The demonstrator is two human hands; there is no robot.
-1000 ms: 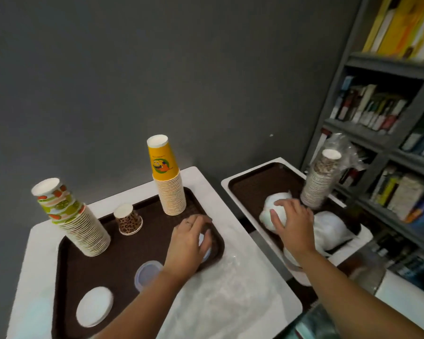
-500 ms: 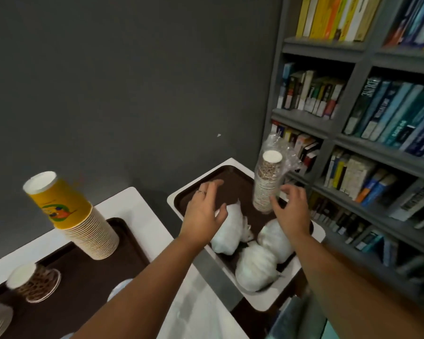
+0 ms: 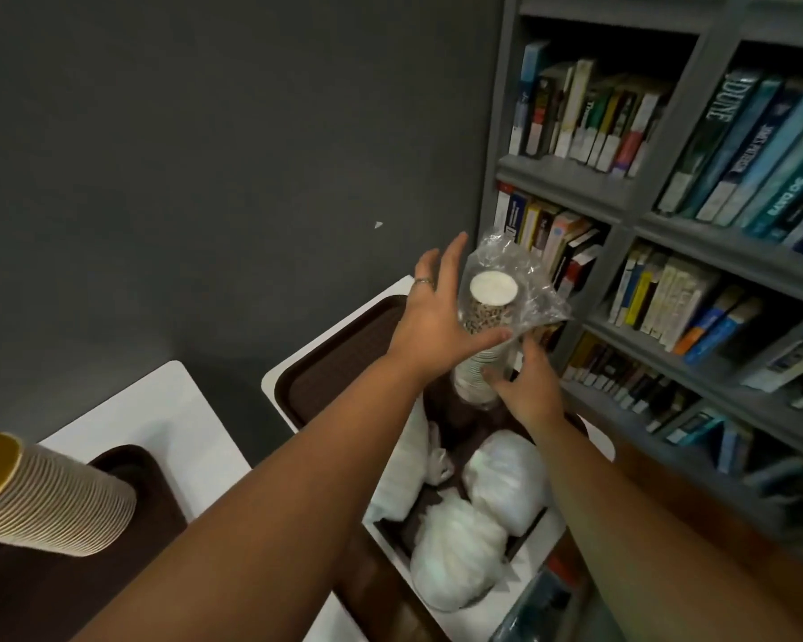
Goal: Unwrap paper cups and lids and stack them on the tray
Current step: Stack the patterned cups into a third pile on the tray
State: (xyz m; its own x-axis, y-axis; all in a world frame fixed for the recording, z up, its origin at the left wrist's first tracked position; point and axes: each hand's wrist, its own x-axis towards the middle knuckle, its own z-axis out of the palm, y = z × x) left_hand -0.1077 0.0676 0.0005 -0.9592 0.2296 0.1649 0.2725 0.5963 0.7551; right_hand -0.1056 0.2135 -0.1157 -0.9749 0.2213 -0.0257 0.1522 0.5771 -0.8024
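Both hands are up at the wrapped stack of cups (image 3: 480,349), which stands upright at the far end of the brown tray (image 3: 344,359), on the side toward the bookshelf (image 3: 668,252). The left hand (image 3: 436,317) is spread wide, fingers straight and fanned, its thumb laid across the front of the stack just under the leopard-print top cup. The right hand (image 3: 527,379) comes in low on the other side, fingers loosely bent against the lower cups; I can't tell whether it actually grips. The clear plastic wrap (image 3: 520,280) bunches loose and crinkled above the white cup bottom at the top. On the near end of that same tray lie white wrapped bundles (image 3: 478,502), touching each other. That tray sits on a white counter (image 3: 277,386). Over at the left edge, a yellow-topped cup stack (image 3: 42,498) stands on another brown tray (image 3: 131,474).
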